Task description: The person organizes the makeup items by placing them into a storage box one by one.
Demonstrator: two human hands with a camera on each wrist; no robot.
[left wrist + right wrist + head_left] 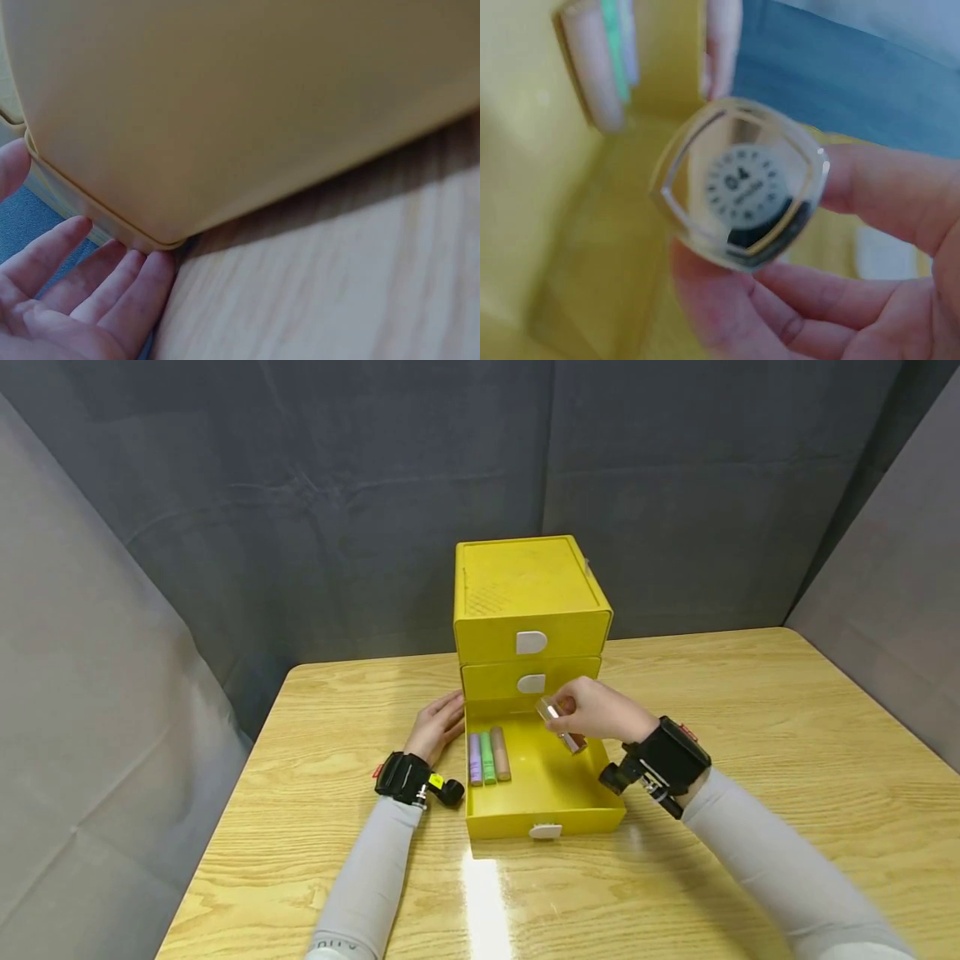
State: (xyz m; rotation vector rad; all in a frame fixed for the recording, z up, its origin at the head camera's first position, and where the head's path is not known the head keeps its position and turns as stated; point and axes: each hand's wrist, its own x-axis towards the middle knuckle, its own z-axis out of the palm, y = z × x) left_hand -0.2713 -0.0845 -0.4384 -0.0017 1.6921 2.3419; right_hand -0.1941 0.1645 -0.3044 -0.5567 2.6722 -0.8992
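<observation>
A yellow three-drawer box [525,585] stands on the wooden table [750,727]. Its bottom drawer [543,814] is pulled out, with a purple, a green and a tan tube [488,757] lying side by side along its left wall. My right hand [572,708] hovers over the drawer and pinches a small tube with a clear square cap [562,727]. In the right wrist view the tube's cap end [739,187] faces the camera between my fingers [855,300]. My left hand [442,720] lies flat on the table, its straight fingers [82,292] touching the box's left side [225,105].
The two upper drawers [531,681] are closed, each with a white pull tab. Grey cloth walls [300,485] stand behind and on both sides of the table. Bare tabletop stretches left, right and in front of the box.
</observation>
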